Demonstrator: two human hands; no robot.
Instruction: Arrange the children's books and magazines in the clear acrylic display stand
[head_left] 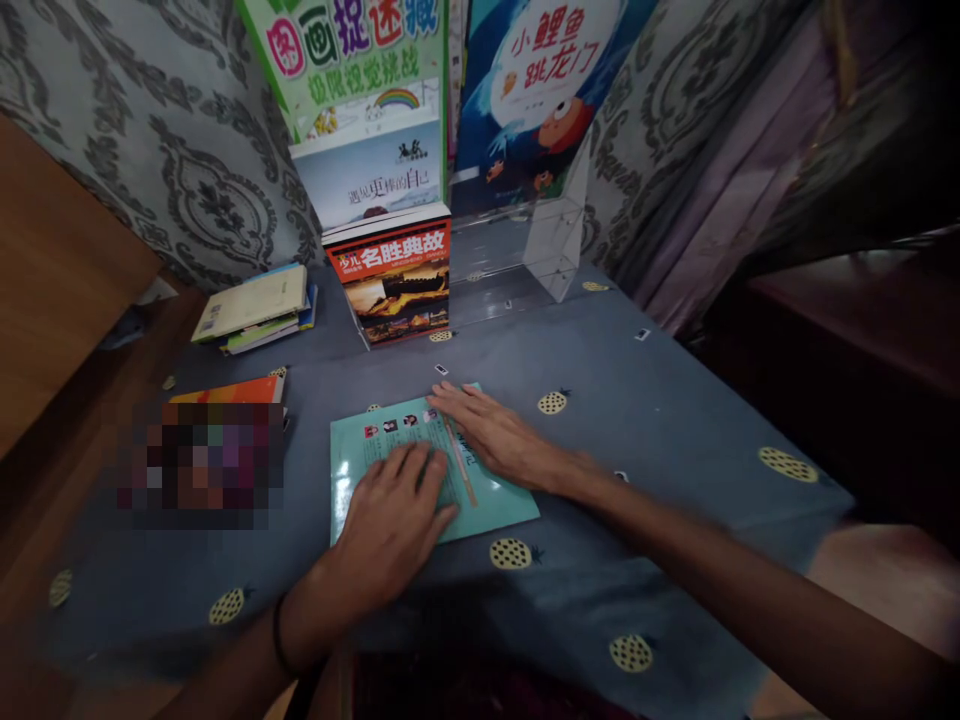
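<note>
A teal book (pixel 495 505) with small portrait pictures and printed text lies flat on the blue tablecloth in front of me. My left hand (pixel 394 510), a dark band round its wrist, rests on the book's left and middle part with the fingers loosely spread. Across the upper right of the same book lies my right hand (pixel 499 435), its fingers stretched out flat. Neither hand grips anything. Parts of the cover are hidden under both hands.
Behind the teal book, a clear acrylic stand (pixel 555 245) holds upright books, among them a red-and-black book (pixel 401 285) and a dark blue picture book (pixel 532 100). At left are a small book stack (pixel 255 305) and an orange-edged book (pixel 232 390), partly pixelated. A patterned curtain (pixel 210 190) hangs behind.
</note>
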